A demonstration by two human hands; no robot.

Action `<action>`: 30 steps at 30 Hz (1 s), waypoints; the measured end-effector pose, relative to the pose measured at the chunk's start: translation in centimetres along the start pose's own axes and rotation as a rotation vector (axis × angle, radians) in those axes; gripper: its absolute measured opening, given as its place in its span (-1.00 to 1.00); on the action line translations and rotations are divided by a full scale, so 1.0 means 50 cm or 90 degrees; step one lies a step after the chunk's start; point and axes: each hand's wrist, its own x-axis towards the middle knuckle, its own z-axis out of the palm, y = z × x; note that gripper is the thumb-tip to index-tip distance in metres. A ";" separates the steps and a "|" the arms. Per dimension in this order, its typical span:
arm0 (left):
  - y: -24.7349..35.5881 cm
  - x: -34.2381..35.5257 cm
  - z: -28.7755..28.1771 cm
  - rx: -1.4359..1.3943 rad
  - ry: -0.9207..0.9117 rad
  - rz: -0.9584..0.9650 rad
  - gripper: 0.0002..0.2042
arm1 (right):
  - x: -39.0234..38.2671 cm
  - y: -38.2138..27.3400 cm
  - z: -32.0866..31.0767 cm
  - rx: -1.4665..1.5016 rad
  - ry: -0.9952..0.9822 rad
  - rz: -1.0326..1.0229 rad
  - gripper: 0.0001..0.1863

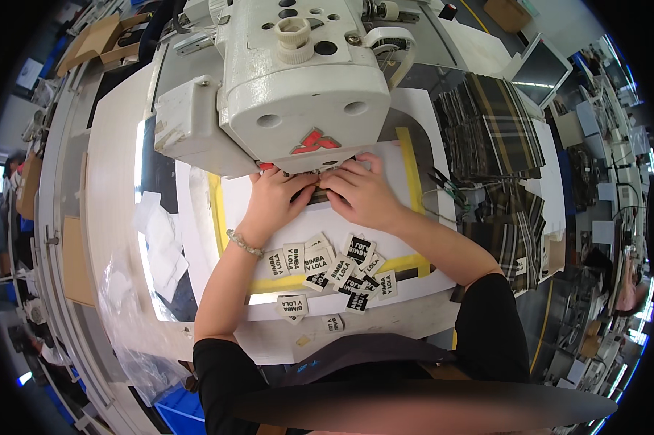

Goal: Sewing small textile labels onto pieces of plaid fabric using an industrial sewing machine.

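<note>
Both hands meet beneath the head of a white industrial sewing machine [305,101]. A small strip of dark plaid fabric [317,196] shows between them; the machine head hides the rest. My left hand [275,197] has bent fingers and a thumb closed at the fabric's left side. From the right, my right hand [359,190] closes over the fabric, its fingers curled and partly under the machine. The fingertips of the two hands nearly touch. Nearer to me, between my forearms, lies a loose pile of small white and black fabric labels [341,270].
Stacked plaid fabric pieces [486,127] stand at the right, with more plaid pieces [508,235] nearer. Beside them lie thread snips [446,185]. Yellow tape [412,170] borders the white work surface. White scraps [160,243] and a clear plastic bag [135,326] are at left.
</note>
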 end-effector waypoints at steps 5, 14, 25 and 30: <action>-0.006 -0.005 0.002 -0.050 0.020 0.005 -0.85 | -0.002 -0.003 0.006 0.006 0.001 0.005 -0.86; -0.002 -0.001 -0.033 -0.027 -0.039 -0.030 -0.79 | -0.007 0.022 0.007 0.031 -0.051 -0.018 -0.85; 0.008 -0.018 -0.012 0.106 -0.051 0.036 -0.69 | -0.003 -0.005 0.021 -0.091 0.006 -0.073 -0.85; 0.014 -0.019 -0.014 0.107 -0.041 0.029 -0.68 | -0.005 -0.004 0.025 -0.082 0.011 -0.083 -0.85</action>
